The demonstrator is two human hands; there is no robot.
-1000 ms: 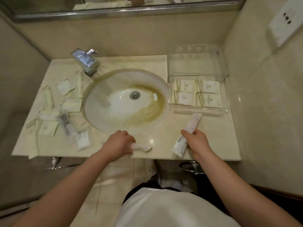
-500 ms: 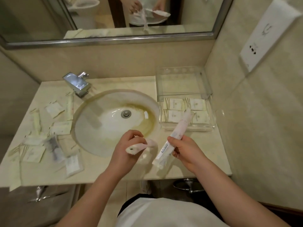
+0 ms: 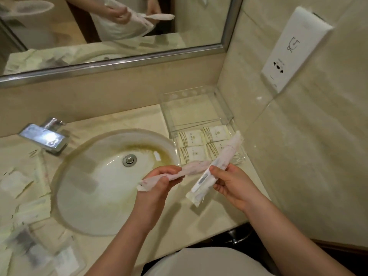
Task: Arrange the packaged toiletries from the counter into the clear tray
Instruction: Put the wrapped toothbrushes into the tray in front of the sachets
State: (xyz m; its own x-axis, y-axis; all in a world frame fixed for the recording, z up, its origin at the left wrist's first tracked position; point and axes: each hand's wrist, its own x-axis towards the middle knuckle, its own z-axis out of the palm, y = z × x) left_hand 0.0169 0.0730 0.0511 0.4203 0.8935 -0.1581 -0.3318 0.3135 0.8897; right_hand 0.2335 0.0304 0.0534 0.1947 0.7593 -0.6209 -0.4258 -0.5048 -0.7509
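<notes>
Clear acrylic tray point(image 3: 201, 116), right of centre: four cream sachets point(image 3: 203, 144) already placed. Two long white packets are gripped, one by the left hand point(image 3: 159, 181), one by the right hand point(image 3: 232, 182). Many wrapped items point(image 3: 25, 212) remain on the bench point(image 3: 119, 120), lower left.

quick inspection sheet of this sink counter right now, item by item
surface: marble counter with an inset sink, yellow staining in the bowl
job's things: clear tray holds four flat sachets; loose packets lie left of the sink
clutter: nothing seen beyond the packets
grippers: left hand holds a long packet; right hand holds a wrapped stick
cables: nothing seen
surroundings: faucet, mirror, wall socket plate
</notes>
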